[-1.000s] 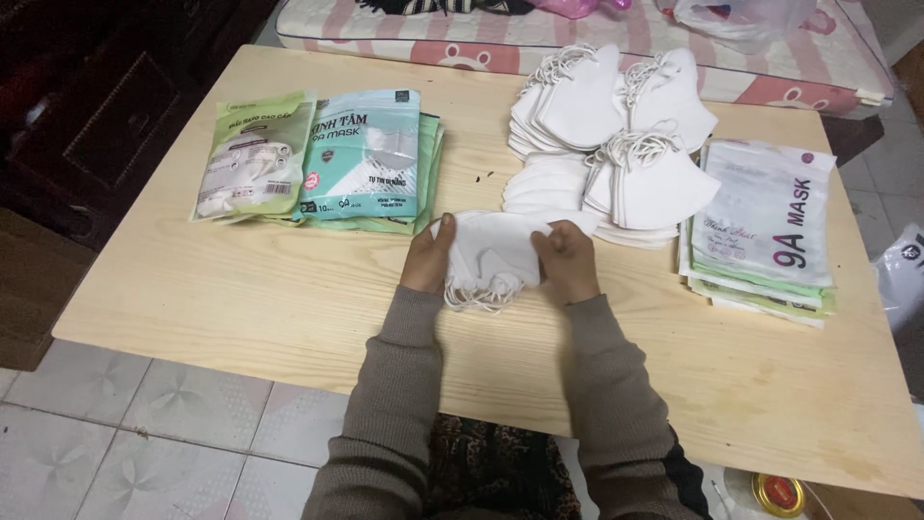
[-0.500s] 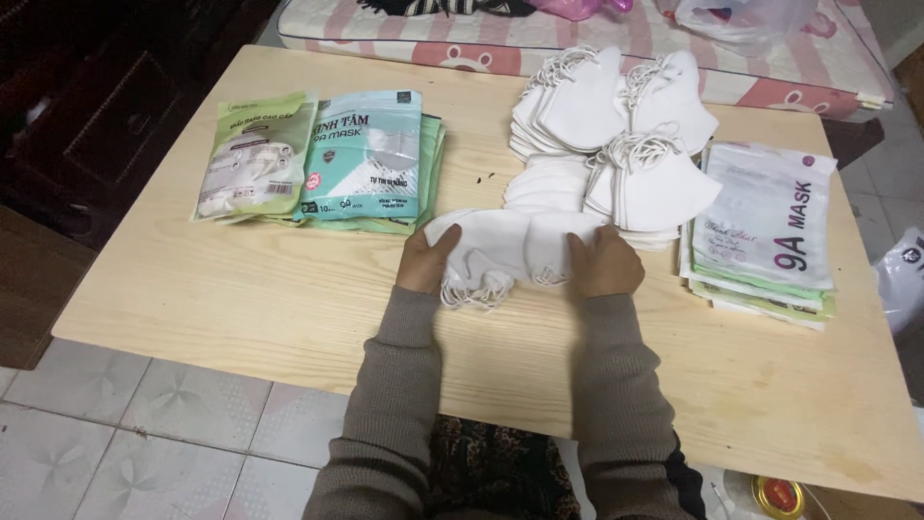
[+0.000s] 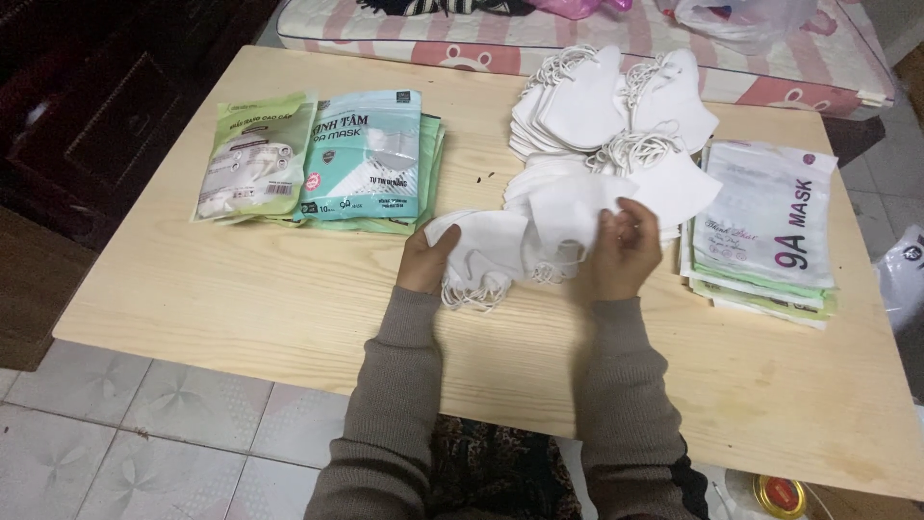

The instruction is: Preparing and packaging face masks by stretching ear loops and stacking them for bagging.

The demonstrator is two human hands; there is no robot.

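Item: small stack of white face masks, lying on the pale wooden surface about midway along it, toward the near edge. The left hand rests on the stack's left end, fingers curled over it and holding it down. The right hand is just to the stack's right, fingers pinched on a single white mask lifted partly off the stack.

Appearance: masks are plain white, folded flat with a curved edge; thin white ear loops trail in a tangle from the stack's near side.

Surroundings: loose pile of white masks toward the far edge; flat printed pouches, white and green, stacked at the right edge; green and teal packets near the far left corner.

Obscured: the count of masks in the stack cannot be told; the right hand's fingertips are partly hidden behind the lifted mask; both forearms in grey-brown sleeves are cut off at the bottom.
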